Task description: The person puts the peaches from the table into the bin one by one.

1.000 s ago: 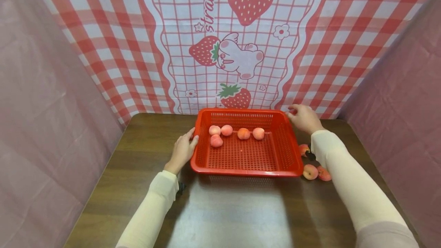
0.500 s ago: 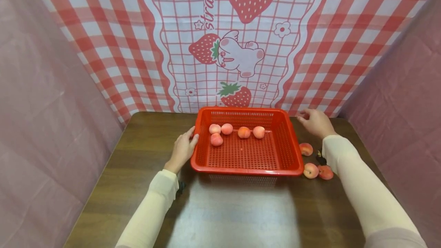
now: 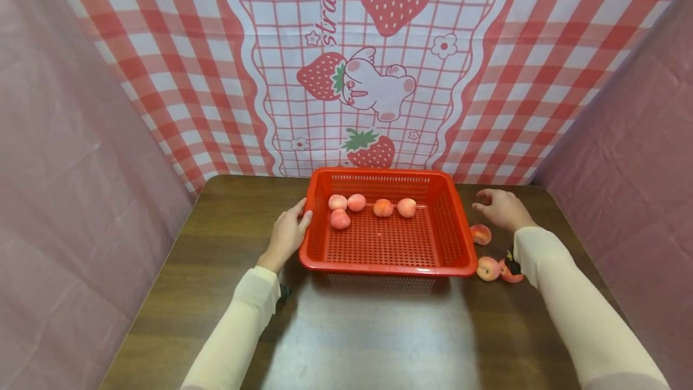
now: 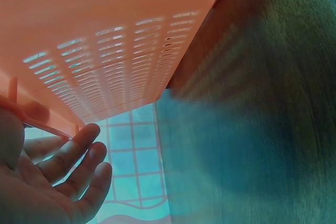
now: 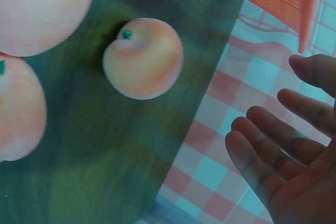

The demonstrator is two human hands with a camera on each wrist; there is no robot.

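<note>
A red plastic basket (image 3: 379,271) stands on the wooden table with several peaches (image 3: 382,208) inside, toward its back and left. My left hand (image 3: 287,235) holds the basket's left rim. In the left wrist view the thumb lies at the rim, and the other fingers (image 4: 81,153) extend loosely outside the slotted wall. My right hand (image 3: 503,209) hovers off the basket's right side with nothing in it, fingers loosely bent and spread in the right wrist view. Just below it, a peach (image 3: 480,234) lies on the table; two more, a paler peach (image 3: 488,268) and a redder peach (image 3: 511,274), lie nearer the front.
The brown wooden table (image 3: 216,294) carries the basket and the loose peaches. A red-and-white checked strawberry cloth (image 3: 200,65) hangs along the back edge. Pink curtains enclose the left (image 3: 70,197) and right (image 3: 633,167) sides.
My right hand has moved from the basket's back right corner outward to the right and down toward the loose peaches. The left hand and basket have stayed in place.
</note>
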